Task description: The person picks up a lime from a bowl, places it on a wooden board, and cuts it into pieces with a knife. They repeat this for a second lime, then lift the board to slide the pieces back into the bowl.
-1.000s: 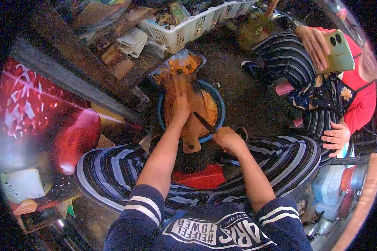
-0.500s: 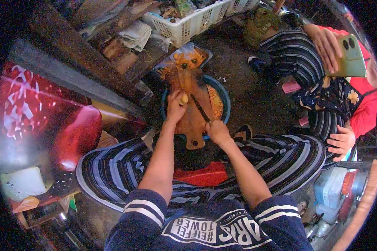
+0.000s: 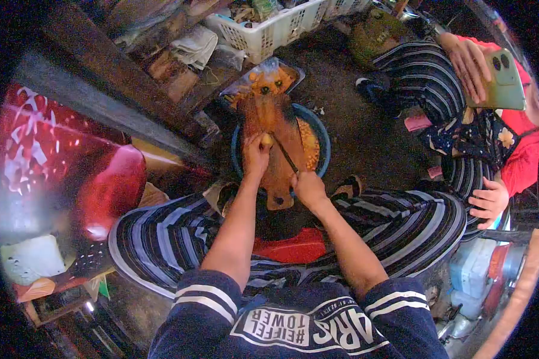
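Note:
A wooden cutting board (image 3: 276, 180) with a holed handle lies across a blue basin (image 3: 326, 139). My left hand (image 3: 256, 157) is closed around a small pale yellow piece of food (image 3: 267, 140), low over the board. My right hand (image 3: 310, 188) grips a dark-bladed knife (image 3: 288, 158) by its handle, which the fingers hide. The blade slants up and left, its far end right by the yellow piece. Small yellow-orange bits (image 3: 309, 142) show in the basin to the right of the board.
Beyond the board sits a shallow tray (image 3: 297, 76) with orange contents. A white plastic crate (image 3: 260, 45) stands behind it. Wooden beams (image 3: 117, 78) run along the left. At right sits another person (image 3: 524, 152) in red, holding a phone (image 3: 498, 81).
My left hand has shifted slightly right with the yellow piece, bringing it against the knife blade's far end. The knife hand has barely moved.

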Demonstrator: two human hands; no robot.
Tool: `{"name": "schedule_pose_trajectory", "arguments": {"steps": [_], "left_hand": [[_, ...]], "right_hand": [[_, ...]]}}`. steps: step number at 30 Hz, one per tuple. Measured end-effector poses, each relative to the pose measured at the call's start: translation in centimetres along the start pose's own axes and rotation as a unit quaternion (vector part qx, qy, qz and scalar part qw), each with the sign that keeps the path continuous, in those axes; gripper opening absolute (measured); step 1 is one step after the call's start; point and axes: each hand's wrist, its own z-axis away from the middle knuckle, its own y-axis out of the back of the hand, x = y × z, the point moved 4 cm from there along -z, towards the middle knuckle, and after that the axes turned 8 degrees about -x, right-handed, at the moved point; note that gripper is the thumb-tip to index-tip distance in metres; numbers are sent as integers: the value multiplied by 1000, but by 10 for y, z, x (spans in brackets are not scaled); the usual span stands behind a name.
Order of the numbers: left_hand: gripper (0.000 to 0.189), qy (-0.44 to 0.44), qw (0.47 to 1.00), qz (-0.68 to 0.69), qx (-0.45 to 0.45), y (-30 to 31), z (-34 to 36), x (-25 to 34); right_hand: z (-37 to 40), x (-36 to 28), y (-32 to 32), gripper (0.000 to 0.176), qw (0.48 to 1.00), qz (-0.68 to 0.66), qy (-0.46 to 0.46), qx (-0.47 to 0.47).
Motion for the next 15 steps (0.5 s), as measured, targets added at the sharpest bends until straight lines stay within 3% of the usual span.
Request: {"name": "schedule_pose_trajectory", "arguments": {"steps": [5,7,10,15], "left_hand": [[31,0,1000,-13,-20,2,4,8],[33,-52,998,-10,28,5,9,15],[35,-34,999,-4,-2,2,11,7],[35,-27,1000,5,-4,2,13,13]], "right_hand": [[0,2,-2,32,1000,-29,-6,-5],[-1,2,-5,32,1000,-22,-3,-7],[0,-3,-4,32,999,-36,24,-3],[1,-9,-1,32,998,-52,-10,-20]]}}
